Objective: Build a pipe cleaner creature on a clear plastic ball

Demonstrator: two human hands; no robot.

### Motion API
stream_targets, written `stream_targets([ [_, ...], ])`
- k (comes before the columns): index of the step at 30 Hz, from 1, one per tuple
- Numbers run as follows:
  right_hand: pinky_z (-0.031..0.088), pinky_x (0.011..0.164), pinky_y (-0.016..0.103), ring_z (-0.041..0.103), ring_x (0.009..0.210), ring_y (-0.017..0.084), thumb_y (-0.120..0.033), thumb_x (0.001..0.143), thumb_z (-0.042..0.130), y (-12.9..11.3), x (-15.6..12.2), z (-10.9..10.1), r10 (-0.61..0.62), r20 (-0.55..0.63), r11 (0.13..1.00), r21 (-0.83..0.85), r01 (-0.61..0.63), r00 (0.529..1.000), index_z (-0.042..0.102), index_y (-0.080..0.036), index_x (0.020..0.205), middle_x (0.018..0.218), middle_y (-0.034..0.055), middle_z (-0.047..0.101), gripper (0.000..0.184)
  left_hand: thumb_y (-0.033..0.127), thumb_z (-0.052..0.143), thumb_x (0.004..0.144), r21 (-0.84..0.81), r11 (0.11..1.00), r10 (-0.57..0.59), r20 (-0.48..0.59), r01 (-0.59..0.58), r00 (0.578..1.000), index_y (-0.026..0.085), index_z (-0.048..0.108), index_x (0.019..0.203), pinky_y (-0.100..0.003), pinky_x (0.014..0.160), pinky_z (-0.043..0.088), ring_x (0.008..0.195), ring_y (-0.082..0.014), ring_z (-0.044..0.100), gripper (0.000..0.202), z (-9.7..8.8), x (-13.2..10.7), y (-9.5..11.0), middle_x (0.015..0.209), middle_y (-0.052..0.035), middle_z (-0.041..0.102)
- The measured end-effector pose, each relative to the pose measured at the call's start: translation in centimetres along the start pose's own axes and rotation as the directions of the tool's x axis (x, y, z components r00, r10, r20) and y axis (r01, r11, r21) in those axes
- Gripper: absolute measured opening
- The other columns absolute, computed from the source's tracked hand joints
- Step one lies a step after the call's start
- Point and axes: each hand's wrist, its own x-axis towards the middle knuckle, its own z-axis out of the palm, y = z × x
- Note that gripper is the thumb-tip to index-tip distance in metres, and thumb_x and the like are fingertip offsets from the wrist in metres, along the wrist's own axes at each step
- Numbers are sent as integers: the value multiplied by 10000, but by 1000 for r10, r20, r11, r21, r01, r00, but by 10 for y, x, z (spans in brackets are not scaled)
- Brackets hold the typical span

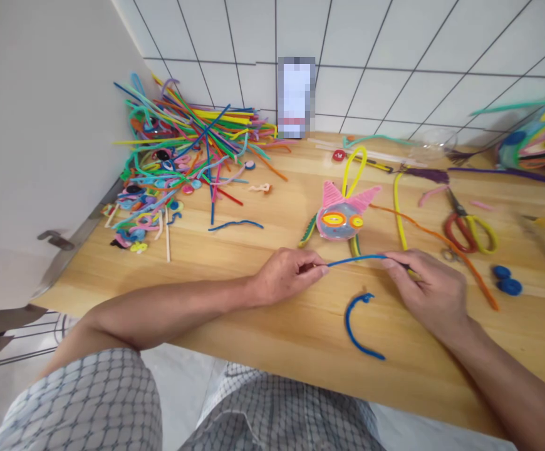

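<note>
The left hand (291, 274) and the right hand (425, 289) are pinching a blue pipe cleaner (356, 259) between closed fingers, holding it over the desk (254, 335), just nearer than the pink-eared figure (341, 230); a curved blue piece (349, 329) is lying nearer.

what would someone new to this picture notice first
The tangled heap of multicoloured fuzzy craft stems, at the back left of the pale wooden table, would probably catch the eye first. Then comes the round, clear figure with pink pointed ears and orange-yellow eyes, right of centre. Nearer, the left hand and right hand hold a thin blue fuzzy stem between them.
</note>
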Motion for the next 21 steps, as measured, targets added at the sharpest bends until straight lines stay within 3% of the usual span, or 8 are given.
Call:
stream_targets([
  [6, 682, 822, 359, 865, 907, 241, -219, 1108, 748, -6, -1, 5, 22, 23, 999, 32, -23, 999, 832, -284, 1314, 1085, 60, 904, 232, 385, 658, 1039, 19, 999, 34, -15, -34, 999, 160, 791, 900, -242, 642, 430, 670, -127, 571, 295, 0, 0, 1, 732, 4, 676],
  [10, 664, 783, 359, 845, 853, 224, -203, 1125, 714, -12, 2, 4, 27, 66, 998, 61, -31, 997, 844, -296, 1227, 1004, 34, 896, 189, 389, 638, 1056, 40, 999, 14, -25, -13, 1000, 174, 777, 888, -243, 658, 461, 681, -131, 591, 305, -4, 0, 5, 746, 10, 703],
  [13, 649, 791, 369, 832, 861, 225, -186, 1141, 684, -12, 3, 4, 20, 46, 999, 36, -21, 999, 826, -286, 1190, 967, 30, 879, 180, 413, 642, 1056, 68, 998, -1, -31, 4, 1000, 187, 709, 806, -236, 621, 428, 633, -119, 531, 344, -6, 0, 7, 667, 38, 618],
  [17, 634, 846, 420, 825, 938, 262, -206, 1108, 761, -9, 1, 7, -46, 34, 997, -57, 48, 998, 798, -276, 1262, 1052, 59, 883, 173, 423, 615, 1077, 57, 998, -24, -35, 26, 999, 200, 635, 726, -236, 603, 409, 591, -107, 502, 415, -7, -1, 8, 616, 52, 581],
  [21, 598, 855, 430, 804, 958, 267, -192, 1090, 790, -10, -1, 12, -147, 33, 984, -100, 150, 989, 783, -262, 1324, 1102, 73, 879, 244, 422, 605, 1091, 46, 998, -42, -22, 43, 999, 201, 685, 774, -235, 603, 423, 579, -106, 521, 395, -7, -2, 6, 624, 52, 629],
])
